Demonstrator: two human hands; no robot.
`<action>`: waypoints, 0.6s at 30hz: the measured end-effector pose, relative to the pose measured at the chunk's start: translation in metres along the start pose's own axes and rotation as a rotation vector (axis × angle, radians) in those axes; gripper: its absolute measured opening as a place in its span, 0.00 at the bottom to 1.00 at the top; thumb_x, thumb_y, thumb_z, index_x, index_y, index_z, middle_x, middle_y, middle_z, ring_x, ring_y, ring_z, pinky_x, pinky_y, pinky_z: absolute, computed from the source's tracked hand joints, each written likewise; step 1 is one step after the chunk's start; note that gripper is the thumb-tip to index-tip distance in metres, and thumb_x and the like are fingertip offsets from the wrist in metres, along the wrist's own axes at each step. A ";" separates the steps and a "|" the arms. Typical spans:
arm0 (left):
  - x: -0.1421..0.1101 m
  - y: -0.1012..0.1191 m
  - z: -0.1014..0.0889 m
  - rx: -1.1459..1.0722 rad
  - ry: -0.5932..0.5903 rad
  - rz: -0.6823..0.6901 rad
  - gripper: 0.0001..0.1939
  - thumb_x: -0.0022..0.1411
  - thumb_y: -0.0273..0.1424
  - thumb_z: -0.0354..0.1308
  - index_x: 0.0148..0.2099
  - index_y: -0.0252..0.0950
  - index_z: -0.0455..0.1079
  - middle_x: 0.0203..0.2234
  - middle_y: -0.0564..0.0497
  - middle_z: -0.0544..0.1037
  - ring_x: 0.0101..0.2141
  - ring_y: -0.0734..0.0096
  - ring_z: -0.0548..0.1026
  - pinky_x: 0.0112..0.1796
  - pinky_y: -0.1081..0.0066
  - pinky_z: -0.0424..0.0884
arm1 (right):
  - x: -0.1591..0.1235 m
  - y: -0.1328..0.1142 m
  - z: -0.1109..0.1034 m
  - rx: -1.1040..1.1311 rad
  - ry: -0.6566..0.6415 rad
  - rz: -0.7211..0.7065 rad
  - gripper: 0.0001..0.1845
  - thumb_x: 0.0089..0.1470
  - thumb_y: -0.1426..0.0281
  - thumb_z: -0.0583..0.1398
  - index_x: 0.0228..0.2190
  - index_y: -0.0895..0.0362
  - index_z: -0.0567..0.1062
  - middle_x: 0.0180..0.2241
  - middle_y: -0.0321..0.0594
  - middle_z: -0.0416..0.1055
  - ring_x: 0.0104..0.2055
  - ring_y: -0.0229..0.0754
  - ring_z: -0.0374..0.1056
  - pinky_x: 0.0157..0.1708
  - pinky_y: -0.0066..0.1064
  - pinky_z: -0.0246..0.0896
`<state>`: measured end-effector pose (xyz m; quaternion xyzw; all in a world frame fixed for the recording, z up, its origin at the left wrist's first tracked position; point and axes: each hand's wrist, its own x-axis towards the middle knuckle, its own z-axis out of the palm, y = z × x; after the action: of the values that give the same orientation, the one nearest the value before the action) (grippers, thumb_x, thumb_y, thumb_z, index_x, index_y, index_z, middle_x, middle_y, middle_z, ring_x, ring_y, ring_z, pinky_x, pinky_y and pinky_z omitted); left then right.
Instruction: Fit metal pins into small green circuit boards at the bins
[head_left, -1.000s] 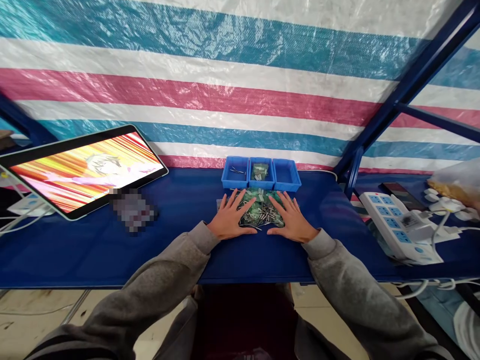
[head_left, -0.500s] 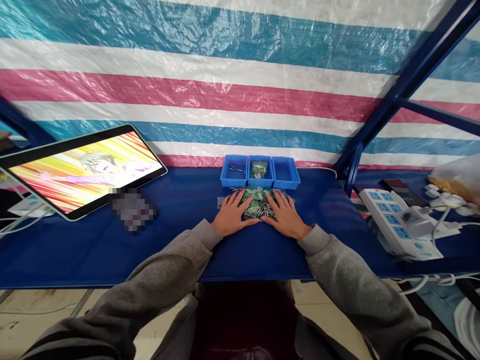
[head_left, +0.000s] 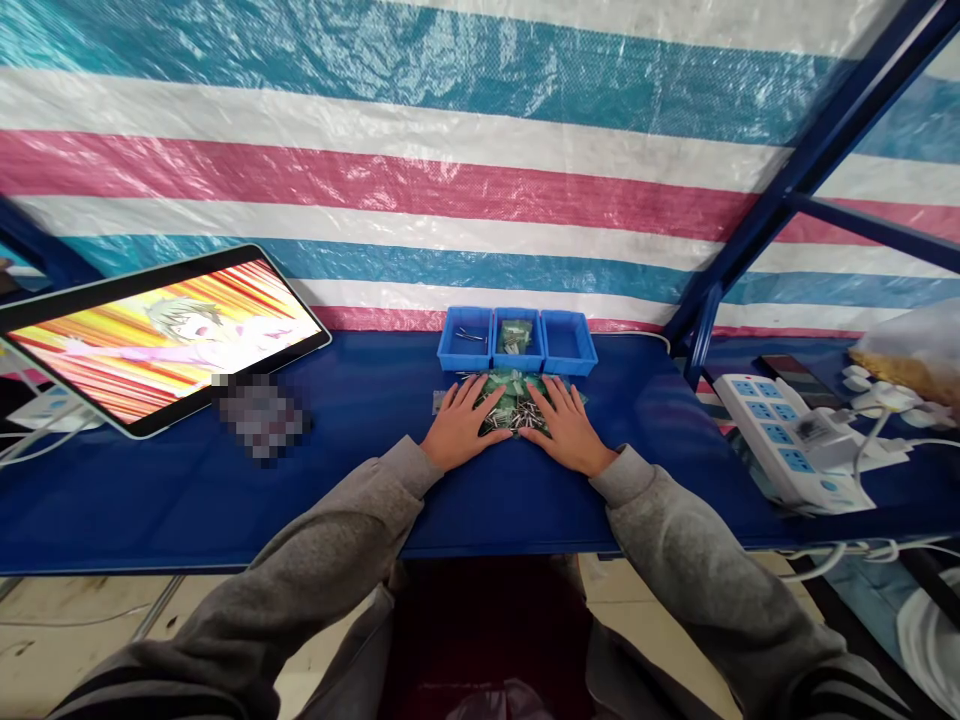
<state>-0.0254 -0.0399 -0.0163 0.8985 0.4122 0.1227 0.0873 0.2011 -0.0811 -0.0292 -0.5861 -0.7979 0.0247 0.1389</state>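
A heap of small metal pins and green parts (head_left: 514, 405) lies on the blue table (head_left: 360, 480), just in front of three blue bins (head_left: 517, 342). My left hand (head_left: 461, 430) lies flat with fingers spread against the heap's left side. My right hand (head_left: 566, 430) lies flat with fingers spread against its right side. Both hands touch the heap and hold nothing. The left bin has a few metal pins, the middle bin green parts, and the right bin looks bare.
A tablet (head_left: 150, 335) with a bright picture leans at the left, a blurred small object (head_left: 259, 415) beside it. At the right are a white power strip (head_left: 787, 440) with cables, a phone (head_left: 799, 375) and a plastic bag (head_left: 911, 355). A striped tarp hangs behind.
Both hands have slid inward and slightly away from me, pushing the heap of parts into a tighter pile nearer the bins.
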 end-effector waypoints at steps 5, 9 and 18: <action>-0.001 -0.001 0.000 0.030 0.004 0.009 0.42 0.63 0.60 0.39 0.71 0.44 0.46 0.69 0.47 0.46 0.67 0.48 0.45 0.65 0.48 0.43 | -0.001 0.004 0.001 0.004 0.020 -0.022 0.42 0.60 0.43 0.44 0.67 0.51 0.48 0.69 0.48 0.42 0.71 0.56 0.36 0.65 0.58 0.37; -0.001 -0.001 0.000 0.061 0.005 0.022 0.41 0.64 0.60 0.37 0.71 0.44 0.45 0.69 0.47 0.46 0.67 0.48 0.46 0.65 0.47 0.44 | -0.002 0.006 0.003 -0.011 0.030 -0.041 0.41 0.60 0.44 0.44 0.68 0.50 0.46 0.69 0.46 0.41 0.71 0.56 0.36 0.66 0.57 0.38; -0.001 -0.002 0.002 0.065 0.027 0.051 0.39 0.65 0.58 0.38 0.71 0.44 0.46 0.69 0.47 0.45 0.68 0.48 0.45 0.65 0.47 0.43 | -0.001 0.007 0.003 0.040 0.174 -0.122 0.35 0.62 0.48 0.48 0.62 0.55 0.61 0.66 0.52 0.52 0.69 0.57 0.45 0.65 0.57 0.43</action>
<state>-0.0265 -0.0393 -0.0189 0.9094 0.3942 0.1234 0.0492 0.2073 -0.0797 -0.0337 -0.5336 -0.8162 -0.0189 0.2207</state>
